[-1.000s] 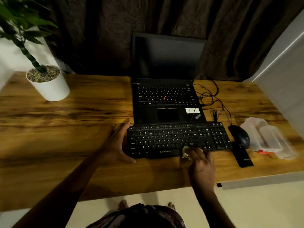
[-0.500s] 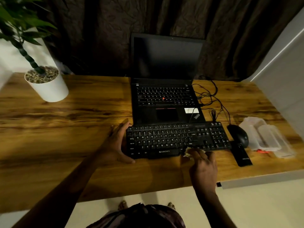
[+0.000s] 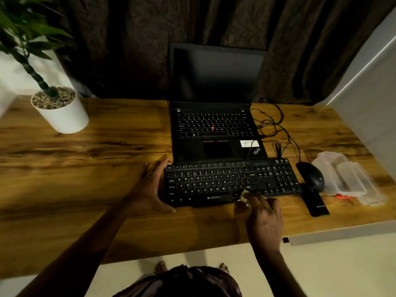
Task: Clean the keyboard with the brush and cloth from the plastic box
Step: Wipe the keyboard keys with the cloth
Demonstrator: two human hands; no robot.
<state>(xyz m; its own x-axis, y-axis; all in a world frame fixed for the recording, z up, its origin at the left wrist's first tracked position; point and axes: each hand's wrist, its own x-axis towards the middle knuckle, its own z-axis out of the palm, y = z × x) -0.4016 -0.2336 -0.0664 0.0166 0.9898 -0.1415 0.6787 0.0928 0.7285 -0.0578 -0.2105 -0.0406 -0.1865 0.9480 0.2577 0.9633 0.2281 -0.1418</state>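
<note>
A black keyboard [image 3: 227,181] lies on the wooden desk in front of the laptop. My left hand [image 3: 151,186] braces the keyboard's left end, thumb at the front edge and fingers along the side. My right hand [image 3: 262,215] holds a small pale cloth [image 3: 243,197], bunched in the fingers and pressed on the keyboard's front edge, right of the space bar. The clear plastic box [image 3: 340,174] and its lid sit open at the desk's right end. A small red item [image 3: 342,197], perhaps the brush, lies at the box's front.
An open black laptop [image 3: 216,125] stands behind the keyboard. A black mouse [image 3: 311,175] and a flat black device [image 3: 315,202] lie right of the keyboard, with tangled cables [image 3: 274,125] behind. A white potted plant [image 3: 61,110] stands far left. A wall panel bounds the right.
My right hand with the cloth has shifted slightly to the right along the keyboard's front edge. My left hand has stayed on the keyboard's left end.
</note>
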